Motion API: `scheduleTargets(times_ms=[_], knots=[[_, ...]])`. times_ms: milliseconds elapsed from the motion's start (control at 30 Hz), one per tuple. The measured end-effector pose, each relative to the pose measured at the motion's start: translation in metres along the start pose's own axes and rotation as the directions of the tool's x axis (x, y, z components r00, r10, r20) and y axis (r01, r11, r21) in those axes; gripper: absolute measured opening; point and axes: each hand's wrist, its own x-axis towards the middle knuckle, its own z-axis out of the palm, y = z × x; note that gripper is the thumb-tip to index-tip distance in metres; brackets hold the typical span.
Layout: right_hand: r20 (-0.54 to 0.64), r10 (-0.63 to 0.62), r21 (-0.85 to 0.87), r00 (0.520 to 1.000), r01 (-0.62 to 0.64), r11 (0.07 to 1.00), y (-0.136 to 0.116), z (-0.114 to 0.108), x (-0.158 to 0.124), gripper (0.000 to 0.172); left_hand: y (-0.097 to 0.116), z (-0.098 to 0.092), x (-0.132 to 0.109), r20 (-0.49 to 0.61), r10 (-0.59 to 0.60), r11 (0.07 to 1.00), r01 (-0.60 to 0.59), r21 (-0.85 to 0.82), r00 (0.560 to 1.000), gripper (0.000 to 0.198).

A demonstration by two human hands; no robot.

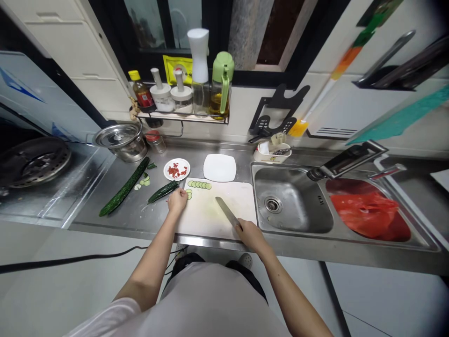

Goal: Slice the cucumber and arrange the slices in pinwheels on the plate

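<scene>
At the left edge of the white cutting board point(199, 215), my left hand point(177, 201) is closed, its fingertips pinching at a couple of cucumber slices point(189, 193). A row of several cucumber slices point(199, 185) lies overlapped along the board's top left. My right hand point(249, 233) grips the handle of a kitchen knife point(227, 211), whose blade points up and left over the board. Just left of my left hand, a cut piece of cucumber point(163, 192) rests on the steel counter. Farther left is a long whole cucumber point(124, 187).
Behind the board stand a white plate with chopped red pieces point(177, 161) and a white square plate point(219, 167). Cucumber offcuts point(145, 181) lie leftward. To the right is a sink point(293, 201) with a faucet point(347, 161) and red bag point(365, 213). A lidded pot point(122, 142) stands back left.
</scene>
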Motion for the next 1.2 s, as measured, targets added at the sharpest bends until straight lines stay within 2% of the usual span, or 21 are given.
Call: scheduleTargets(times_ms=[400,500,600,700,900,1200], knots=[[0.012,0.020,0.002,1.000,-0.020,1.000,0.000,-0.001,-0.002,0.023,0.002,0.000,-0.006,-0.042,0.025,0.997,-0.022,0.078,0.999,0.023],[0.001,0.023,0.001,1.000,-0.023,1.000,0.002,0.000,-0.001,0.024,0.012,0.004,-0.009,-0.057,0.115,0.993,-0.113,0.044,0.992,0.027],[-0.008,0.030,-0.002,1.000,-0.030,1.000,0.005,0.001,0.000,0.024,0.030,0.011,-0.011,-0.022,0.222,0.975,-0.222,0.029,0.975,0.027],[-0.005,0.037,-0.002,0.999,-0.037,0.999,0.007,0.002,0.000,0.024,0.049,0.019,-0.012,0.012,0.277,0.960,-0.278,0.040,0.961,0.026],[-0.010,0.037,0.018,0.999,-0.036,0.999,0.011,0.005,-0.004,0.025,0.071,0.033,-0.005,0.030,0.269,0.955,-0.270,0.119,0.963,0.027],[-0.018,0.056,0.004,0.998,-0.056,0.998,0.017,0.008,-0.008,0.023,0.081,0.045,0.004,0.054,0.261,0.943,-0.266,0.200,0.964,0.027]])
